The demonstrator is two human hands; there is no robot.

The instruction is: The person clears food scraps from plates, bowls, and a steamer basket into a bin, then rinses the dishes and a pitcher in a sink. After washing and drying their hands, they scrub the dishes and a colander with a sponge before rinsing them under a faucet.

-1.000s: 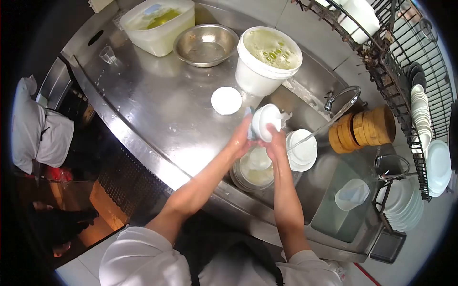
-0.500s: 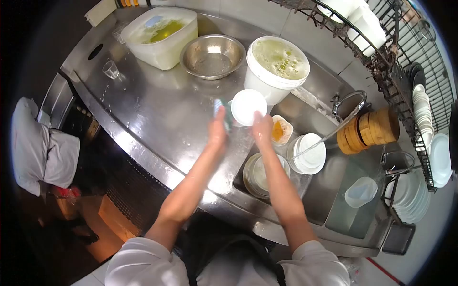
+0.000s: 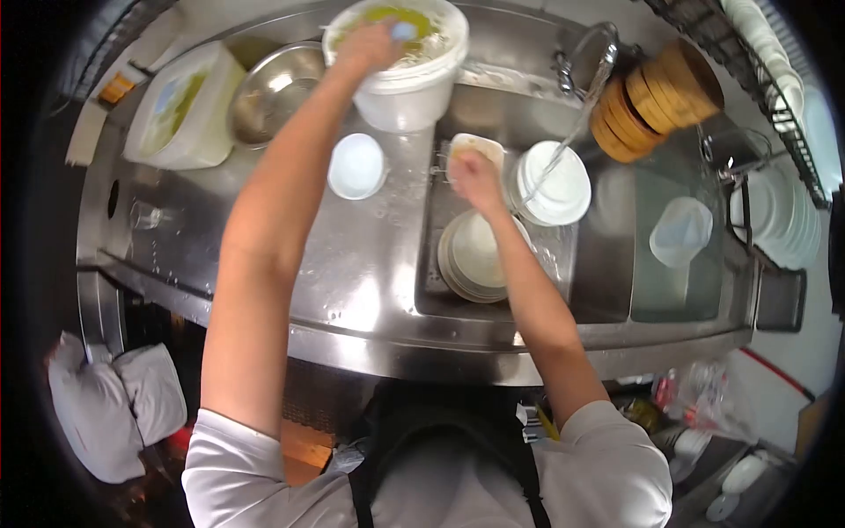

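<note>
My left hand reaches over the white bucket of yellow-green, foamy water. Its fingers are closed on a pale blue sponge, blurred by motion. My right hand is at the small square white container in the sink, its fingers curled over the near rim; orange residue showed inside it a moment ago. A white bowl rests on the steel counter below the bucket. Stacked plates and a second stack of white dishes stand in the sink near my right hand.
Water runs from the tap onto the white dishes. Bamboo steamers stand behind the sink. A metal basin and a tub of yellowish water sit left. A clear cup lies on the counter.
My left hand has moved up to the bucket with the sponge. The white bowl has left my hands and rests on the counter. My right hand has moved to the small container.
</note>
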